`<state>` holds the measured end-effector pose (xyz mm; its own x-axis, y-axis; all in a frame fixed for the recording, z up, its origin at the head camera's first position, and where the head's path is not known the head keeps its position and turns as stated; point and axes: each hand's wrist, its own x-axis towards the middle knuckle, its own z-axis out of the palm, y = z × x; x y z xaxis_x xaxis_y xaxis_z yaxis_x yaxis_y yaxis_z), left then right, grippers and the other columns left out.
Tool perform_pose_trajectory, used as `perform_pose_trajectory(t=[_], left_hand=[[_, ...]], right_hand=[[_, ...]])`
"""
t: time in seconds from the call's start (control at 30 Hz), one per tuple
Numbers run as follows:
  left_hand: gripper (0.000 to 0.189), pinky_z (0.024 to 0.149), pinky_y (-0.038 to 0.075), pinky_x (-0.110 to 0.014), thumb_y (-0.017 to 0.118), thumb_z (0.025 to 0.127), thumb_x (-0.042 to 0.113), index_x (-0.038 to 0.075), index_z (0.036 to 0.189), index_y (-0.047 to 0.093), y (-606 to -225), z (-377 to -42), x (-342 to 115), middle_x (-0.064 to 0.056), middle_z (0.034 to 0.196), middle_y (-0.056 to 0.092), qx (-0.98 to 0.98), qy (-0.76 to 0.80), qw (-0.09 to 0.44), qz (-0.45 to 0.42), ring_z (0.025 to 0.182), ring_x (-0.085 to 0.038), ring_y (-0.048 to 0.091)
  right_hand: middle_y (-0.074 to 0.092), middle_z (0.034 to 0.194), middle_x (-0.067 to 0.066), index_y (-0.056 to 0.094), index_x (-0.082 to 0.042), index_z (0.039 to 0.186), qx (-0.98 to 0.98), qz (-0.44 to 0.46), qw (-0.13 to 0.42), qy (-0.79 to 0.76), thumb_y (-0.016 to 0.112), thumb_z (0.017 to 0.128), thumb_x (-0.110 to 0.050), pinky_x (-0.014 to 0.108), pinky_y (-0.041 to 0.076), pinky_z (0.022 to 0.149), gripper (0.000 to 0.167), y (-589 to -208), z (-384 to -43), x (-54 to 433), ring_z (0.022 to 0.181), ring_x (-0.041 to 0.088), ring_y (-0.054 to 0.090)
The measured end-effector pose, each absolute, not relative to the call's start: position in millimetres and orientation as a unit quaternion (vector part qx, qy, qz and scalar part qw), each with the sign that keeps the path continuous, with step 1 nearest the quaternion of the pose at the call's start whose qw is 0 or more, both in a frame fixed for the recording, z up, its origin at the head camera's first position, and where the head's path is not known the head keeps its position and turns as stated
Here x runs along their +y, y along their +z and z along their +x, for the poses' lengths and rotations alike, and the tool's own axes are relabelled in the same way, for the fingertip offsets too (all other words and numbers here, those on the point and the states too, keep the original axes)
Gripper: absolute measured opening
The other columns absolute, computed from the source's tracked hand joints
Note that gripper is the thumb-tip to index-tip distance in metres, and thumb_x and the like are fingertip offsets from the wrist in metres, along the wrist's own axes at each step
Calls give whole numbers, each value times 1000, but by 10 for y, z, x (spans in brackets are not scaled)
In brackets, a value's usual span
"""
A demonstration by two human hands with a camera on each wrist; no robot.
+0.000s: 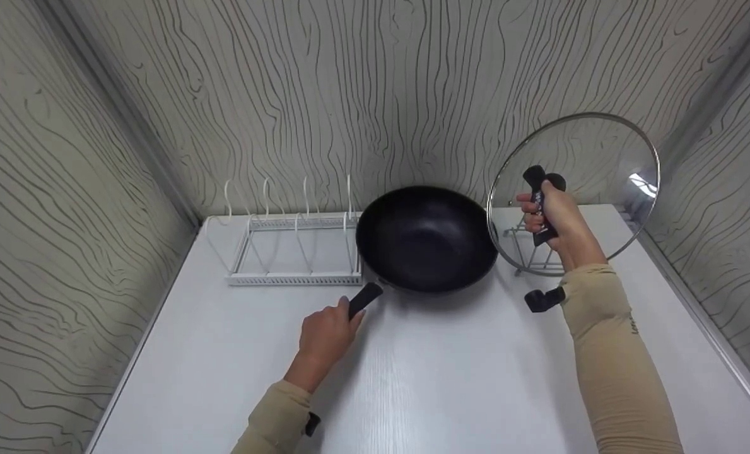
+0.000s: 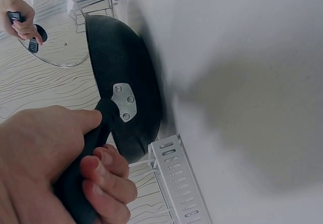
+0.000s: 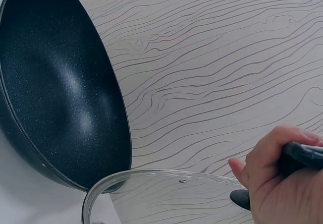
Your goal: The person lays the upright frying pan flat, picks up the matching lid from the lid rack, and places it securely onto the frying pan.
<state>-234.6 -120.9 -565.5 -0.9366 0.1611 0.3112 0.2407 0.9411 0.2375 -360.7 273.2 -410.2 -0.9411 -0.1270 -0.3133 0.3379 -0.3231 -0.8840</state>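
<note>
My left hand (image 1: 328, 334) grips the black handle (image 2: 81, 168) of a dark, deep wok (image 1: 428, 239), whose hollow faces up and toward me. In the right wrist view a speckled inner surface shows in the wok (image 3: 60, 88). On the right, my right hand (image 1: 564, 217) holds a glass lid (image 1: 602, 151) by its black handle (image 1: 540, 202). The lid has a metal rim and is tilted up on edge, its left rim close to the wok. Through the glass a small wire rack (image 1: 523, 255) is partly visible behind the lid and hand.
A white rack (image 1: 296, 279) with several upright wire loops stands to the left of the wok, close beside it. Wood-patterned panels (image 1: 349, 94) enclose the white table (image 1: 425, 378) at the back and sides.
</note>
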Motion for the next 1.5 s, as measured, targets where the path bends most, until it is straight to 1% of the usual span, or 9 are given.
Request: perform_pose_trajectory(t=[0.3, 0.63, 0.87, 1.0, 1.27, 1.5], left_hand=[[34, 45, 45, -38, 66, 102, 34, 1, 97, 63, -5630, -2348, -1206, -10, 62, 61, -977, -135, 132, -101, 48, -21, 56], [33, 45, 46, -39, 67, 101, 34, 1, 97, 63, -5628, -2360, -1215, -10, 62, 62, -976, -130, 139, -101, 49, -22, 58], [32, 46, 46, -40, 67, 101, 34, 2, 97, 63, -5629, -2355, -1214, -11, 62, 62, -975, -138, 145, -101, 49, -23, 58], [32, 46, 45, -40, 67, 101, 34, 2, 97, 63, -5625, -2353, -1211, -11, 63, 62, -975, -145, 136, -97, 50, -23, 58], [32, 47, 46, -38, 65, 103, 34, 3, 95, 61, -5608, -2349, -1205, -10, 63, 62, -978, -149, 109, -94, 50, -22, 57], [33, 46, 45, -39, 65, 102, 35, 3, 94, 61, -5616, -2345, -1199, -9, 62, 61, -978, -147, 115, -95, 50, -21, 56]], right_hand=[[44, 64, -7, 42, 1, 117, 566, 94, 144, -806, 16, 113, -42, 18, 36, 42, 51, -4112, -3627, 2705, 46, 2, 37], [43, 65, -7, 41, 1, 120, 570, 97, 142, -804, 16, 113, -42, 18, 37, 43, 49, -4103, -3656, 2650, 46, 2, 37], [40, 64, -8, 40, 0, 117, 575, 94, 147, -799, 13, 113, -42, 17, 35, 42, 50, -4123, -3719, 2599, 45, 1, 36], [40, 63, -9, 40, -1, 115, 580, 92, 151, -795, 11, 113, -42, 17, 35, 42, 50, -4140, -3750, 2566, 44, 1, 35], [40, 63, -9, 40, 0, 117, 581, 92, 148, -795, 11, 112, -42, 17, 34, 42, 51, -4168, -3766, 2521, 45, 1, 35], [40, 63, -8, 41, 0, 118, 574, 95, 150, -799, 11, 113, -41, 17, 35, 42, 51, -4190, -3778, 2488, 45, 1, 36]])
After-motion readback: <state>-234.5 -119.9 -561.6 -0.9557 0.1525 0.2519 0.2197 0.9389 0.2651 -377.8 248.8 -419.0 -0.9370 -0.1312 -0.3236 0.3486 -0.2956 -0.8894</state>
